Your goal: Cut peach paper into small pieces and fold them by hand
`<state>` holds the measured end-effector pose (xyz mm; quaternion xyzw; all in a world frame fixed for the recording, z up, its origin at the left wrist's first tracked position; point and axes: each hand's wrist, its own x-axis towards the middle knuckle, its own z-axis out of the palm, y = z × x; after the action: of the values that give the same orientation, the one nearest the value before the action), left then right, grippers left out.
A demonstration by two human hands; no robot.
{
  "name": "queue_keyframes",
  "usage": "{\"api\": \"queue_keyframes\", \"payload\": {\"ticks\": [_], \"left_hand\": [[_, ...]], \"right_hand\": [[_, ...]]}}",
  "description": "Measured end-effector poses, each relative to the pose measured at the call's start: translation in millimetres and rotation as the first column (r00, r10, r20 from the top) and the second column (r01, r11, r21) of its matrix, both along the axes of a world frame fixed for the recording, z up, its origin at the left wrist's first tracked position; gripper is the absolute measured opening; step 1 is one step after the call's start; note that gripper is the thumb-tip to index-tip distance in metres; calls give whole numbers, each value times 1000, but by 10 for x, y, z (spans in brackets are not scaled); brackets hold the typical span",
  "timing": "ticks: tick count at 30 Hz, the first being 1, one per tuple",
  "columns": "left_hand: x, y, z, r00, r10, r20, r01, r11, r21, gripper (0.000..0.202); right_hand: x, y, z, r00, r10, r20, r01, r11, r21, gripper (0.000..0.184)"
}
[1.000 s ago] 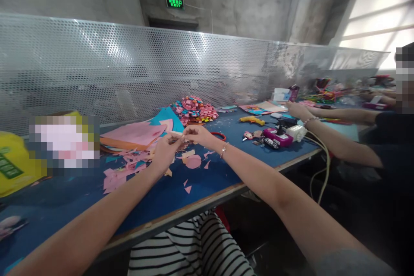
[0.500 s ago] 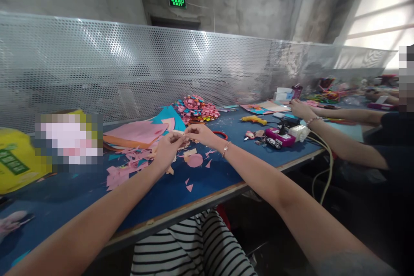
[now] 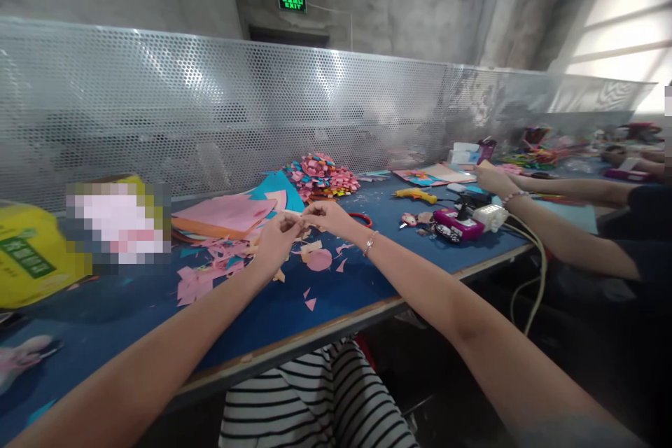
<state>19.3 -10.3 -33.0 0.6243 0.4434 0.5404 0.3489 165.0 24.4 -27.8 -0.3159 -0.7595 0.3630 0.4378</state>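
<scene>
Above the blue tabletop (image 3: 336,304), my left hand (image 3: 278,236) and my right hand (image 3: 330,218) meet fingertip to fingertip. Both are closed in a pinch on a small pale strip (image 3: 292,214), mostly hidden by the fingers. Beneath and around them lie pink paper scraps (image 3: 197,285) and a pink paper circle (image 3: 318,260). Just behind my left hand is a stack of coloured sheets (image 3: 225,215), pink on top with orange and blue showing. A heap of small folded coloured pieces (image 3: 323,178) rises behind my hands.
Right of my hands lie a red ring-shaped handle (image 3: 362,218), a yellow glue gun (image 3: 414,194) and a purple power strip (image 3: 458,224) with cables. A co-worker's hands (image 3: 493,180) are farther right. A yellow bag (image 3: 39,252) stands left; a perforated metal screen (image 3: 183,112) runs behind.
The view has swung slightly left, so everything sits a little farther right. My hands stay pinched together in nearly the same place, with only slight finger movement.
</scene>
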Motion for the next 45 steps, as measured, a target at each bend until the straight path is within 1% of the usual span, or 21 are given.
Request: {"api": "queue_keyframes", "payload": {"ticks": [5, 10, 12, 16, 19, 24, 27, 32, 34, 37, 42, 45], "left_hand": [[-12, 7, -6, 999, -15, -31, 14, 999, -34, 32], [-22, 22, -33, 999, -30, 44, 34, 995, -96, 33], [-15, 21, -37, 994, -32, 106, 43, 994, -101, 32], [4, 0, -15, 971, -66, 232, 91, 990, -103, 30], [6, -19, 12, 957, -98, 273, 132, 985, -107, 30], [-4, -6, 10, 956, -113, 272, 147, 983, -109, 30], [-5, 11, -10, 962, -93, 258, 121, 988, -94, 31], [-5, 11, -21, 975, -59, 214, 72, 996, -54, 31], [-5, 3, -14, 977, -49, 209, 62, 997, -53, 32], [-6, -9, 0, 978, -49, 204, 62, 996, -57, 33], [-9, -20, 11, 976, -64, 206, 73, 997, -38, 34], [-10, -25, 12, 979, -59, 194, 68, 997, -40, 33]], "right_hand": [[19, -27, 19, 998, 10, 61, -11, 1000, 19, 16], [36, -61, 51, 989, -32, 145, 17, 995, 102, 13], [25, -52, 34, 993, 1, 117, -10, 997, 79, 14], [-24, -4, -48, 993, 107, -53, -110, 992, -56, 18], [-54, 20, -90, 989, 103, -106, -113, 989, -93, 19], [-55, 7, -86, 993, 63, -101, -70, 996, -63, 21], [-53, 10, -87, 991, 65, -114, -71, 996, -53, 20], [-75, 35, -111, 982, 85, -168, -102, 990, -95, 18], [-87, 38, -121, 980, 80, -184, -98, 991, -91, 19], [-101, 36, -131, 977, 69, -201, -87, 993, -81, 20], [-104, 35, -131, 974, 65, -218, -94, 988, -125, 20], [-97, 29, -120, 975, 65, -212, -92, 988, -122, 19]]}}
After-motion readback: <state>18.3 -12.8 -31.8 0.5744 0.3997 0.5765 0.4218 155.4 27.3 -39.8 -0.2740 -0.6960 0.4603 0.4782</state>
